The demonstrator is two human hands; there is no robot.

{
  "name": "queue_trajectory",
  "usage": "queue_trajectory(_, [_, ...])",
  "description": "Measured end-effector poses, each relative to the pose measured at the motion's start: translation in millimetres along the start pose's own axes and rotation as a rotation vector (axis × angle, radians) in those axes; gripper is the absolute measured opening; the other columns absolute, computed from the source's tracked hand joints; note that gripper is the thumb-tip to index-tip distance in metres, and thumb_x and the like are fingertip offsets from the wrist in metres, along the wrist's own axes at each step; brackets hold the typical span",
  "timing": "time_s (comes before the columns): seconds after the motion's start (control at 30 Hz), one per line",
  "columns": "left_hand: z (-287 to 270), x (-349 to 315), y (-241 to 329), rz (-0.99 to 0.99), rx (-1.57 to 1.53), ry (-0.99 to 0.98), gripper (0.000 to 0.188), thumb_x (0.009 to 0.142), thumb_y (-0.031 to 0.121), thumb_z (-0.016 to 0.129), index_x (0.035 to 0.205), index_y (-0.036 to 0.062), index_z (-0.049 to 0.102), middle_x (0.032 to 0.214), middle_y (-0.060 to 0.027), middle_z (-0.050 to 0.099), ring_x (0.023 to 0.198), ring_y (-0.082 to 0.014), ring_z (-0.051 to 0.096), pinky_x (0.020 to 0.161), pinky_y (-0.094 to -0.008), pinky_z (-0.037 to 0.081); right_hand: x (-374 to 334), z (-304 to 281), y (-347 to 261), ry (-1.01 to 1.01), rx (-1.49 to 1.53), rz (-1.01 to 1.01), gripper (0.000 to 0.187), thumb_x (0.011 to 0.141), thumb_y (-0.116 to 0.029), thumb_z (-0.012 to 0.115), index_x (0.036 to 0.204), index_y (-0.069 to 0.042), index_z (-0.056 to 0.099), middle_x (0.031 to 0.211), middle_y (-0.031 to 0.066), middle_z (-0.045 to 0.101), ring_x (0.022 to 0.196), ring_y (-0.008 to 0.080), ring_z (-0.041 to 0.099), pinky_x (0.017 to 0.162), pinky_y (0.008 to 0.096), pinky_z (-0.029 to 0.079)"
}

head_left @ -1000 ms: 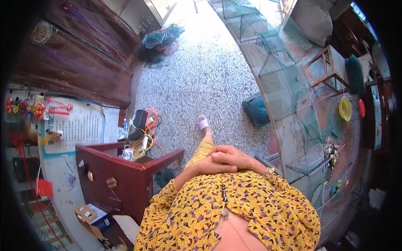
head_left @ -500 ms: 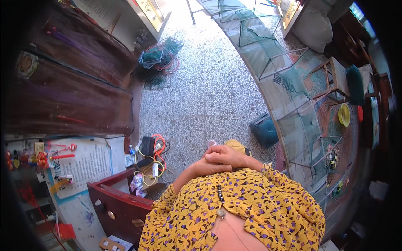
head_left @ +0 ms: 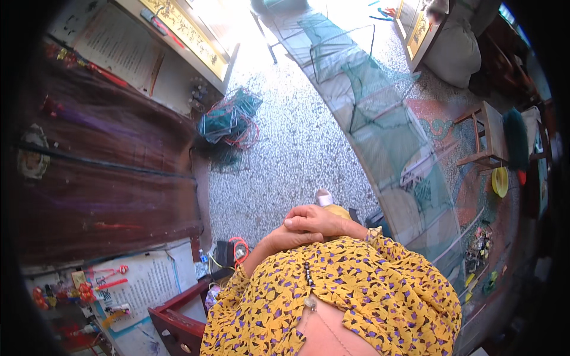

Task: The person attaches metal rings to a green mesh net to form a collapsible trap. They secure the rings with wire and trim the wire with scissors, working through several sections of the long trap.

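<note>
My hands are folded together in front of my waist, over the yellow patterned shirt (head_left: 356, 273). My right hand (head_left: 314, 219) lies over my left hand (head_left: 291, 238), its fingers closed round it. The left hand's fingers are tucked under the right palm and partly hidden. No object shows in either hand. Just beyond them, a light-coloured shoe (head_left: 323, 197) shows on the speckled floor (head_left: 279, 142).
A long green net trap (head_left: 386, 142) on a frame stretches along my right. A folded net bundle (head_left: 228, 121) lies ahead on the left, near a dark red covered surface (head_left: 113, 172). At right are a wooden stool (head_left: 490, 136) and a yellow basin (head_left: 500, 181). A red drawer (head_left: 178, 320) stands at lower left.
My view has moved forward: the net bundle, drawer and cables at left sit lower in the picture. The shoe shows more fully. My hands stay folded together.
</note>
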State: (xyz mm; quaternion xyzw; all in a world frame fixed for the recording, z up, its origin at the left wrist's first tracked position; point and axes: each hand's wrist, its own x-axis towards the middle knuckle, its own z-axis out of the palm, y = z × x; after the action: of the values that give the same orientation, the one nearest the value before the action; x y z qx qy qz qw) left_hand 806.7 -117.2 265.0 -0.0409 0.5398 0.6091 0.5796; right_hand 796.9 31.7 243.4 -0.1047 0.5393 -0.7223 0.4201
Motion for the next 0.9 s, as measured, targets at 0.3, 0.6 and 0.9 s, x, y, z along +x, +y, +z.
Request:
queue_trajectory(0.3, [-60.9, 45.4, 116.7, -0.078, -0.05, -0.042, 0.018, 0.078, 0.019, 0.066, 0.087, 0.0036, 0.062, 0.083, -0.0013, 0.061, 0.078, -0.0094, 0.055, 0.066, -0.0231, 0.046, 66.0, -80.7, -71.7, 0.065, 0.159, 0.057, 0.036, 0.083, -0.036, 0.055, 0.093, -0.001, 0.06, 0.084, 0.0058, 0.06, 0.08, 0.0107, 0.055, 0.072, 0.0242, 0.043])
queue_trajectory(0.6, [-177.1, 65.8, 200.9, -0.158, 0.245, -0.195, 0.052, 0.071, 0.04, 0.071, 0.103, 0.002, 0.056, 0.096, -0.0076, 0.059, 0.089, -0.0145, 0.056, 0.075, -0.026, 0.047, 158.1, -109.0, -142.1, 0.283, 0.182, -0.004, 0.03, 0.085, -0.028, 0.054, 0.098, -0.001, 0.056, 0.086, 0.0023, 0.058, 0.078, 0.0072, 0.052, 0.071, 0.0223, 0.043])
queue_trajectory(0.9, [-284.2, 41.9, 295.5, 0.134, 0.511, -0.241, 0.03, 0.075, 0.019, 0.069, 0.097, 0.0018, 0.059, 0.092, -0.0044, 0.059, 0.086, -0.0117, 0.054, 0.072, -0.0262, 0.046, 264.5, -113.6, -215.0, 0.435, -0.044, -0.011, 0.032, 0.085, -0.025, 0.054, 0.106, -0.001, 0.054, 0.095, 0.0071, 0.058, 0.088, 0.0111, 0.053, 0.077, 0.0248, 0.043])
